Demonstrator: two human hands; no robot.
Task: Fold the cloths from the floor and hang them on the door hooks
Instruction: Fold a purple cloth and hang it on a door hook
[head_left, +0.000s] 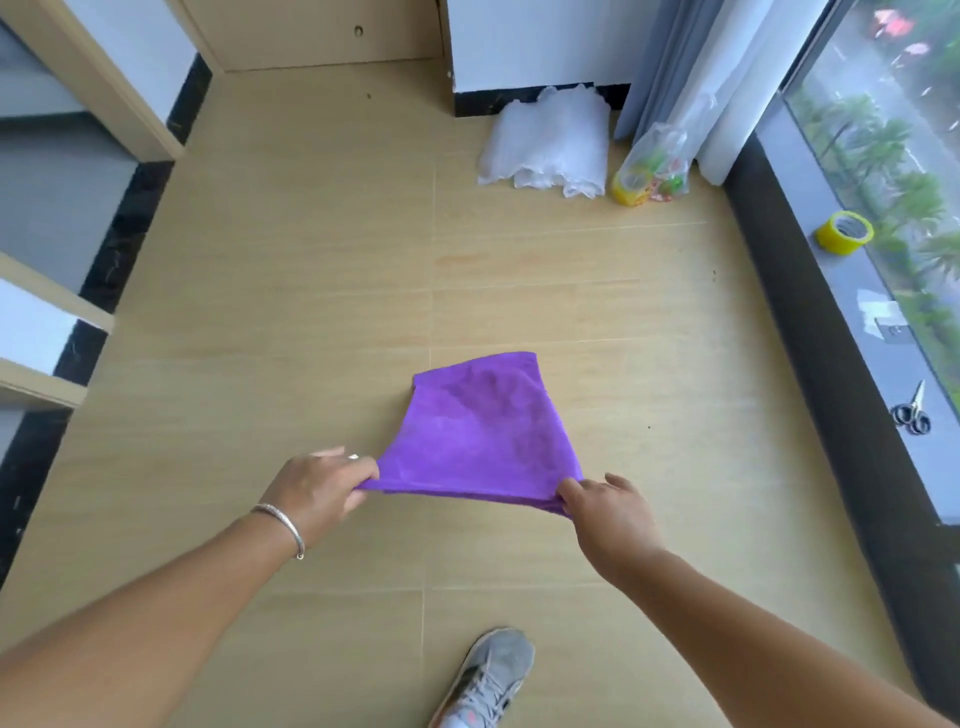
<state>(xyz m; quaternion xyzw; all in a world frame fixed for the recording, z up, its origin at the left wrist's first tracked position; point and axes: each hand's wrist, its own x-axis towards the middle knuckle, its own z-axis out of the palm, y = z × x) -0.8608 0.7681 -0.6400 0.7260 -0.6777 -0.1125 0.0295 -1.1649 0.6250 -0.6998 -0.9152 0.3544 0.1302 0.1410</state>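
Observation:
A purple cloth (480, 428) is stretched between my two hands above the wooden floor, its far edge hanging lower toward the floor. My left hand (324, 486), with a silver bracelet on the wrist, pinches the near left corner. My right hand (605, 504) pinches the near right corner. The near edge runs taut between them. No door hooks are in view.
A white crumpled plastic sheet (548, 143) and a clear bag with coloured items (652, 169) lie by the far wall. A yellow tape roll (844, 234) and scissors (911, 413) sit on the window ledge at right. My grey shoe (491, 675) stands below the cloth.

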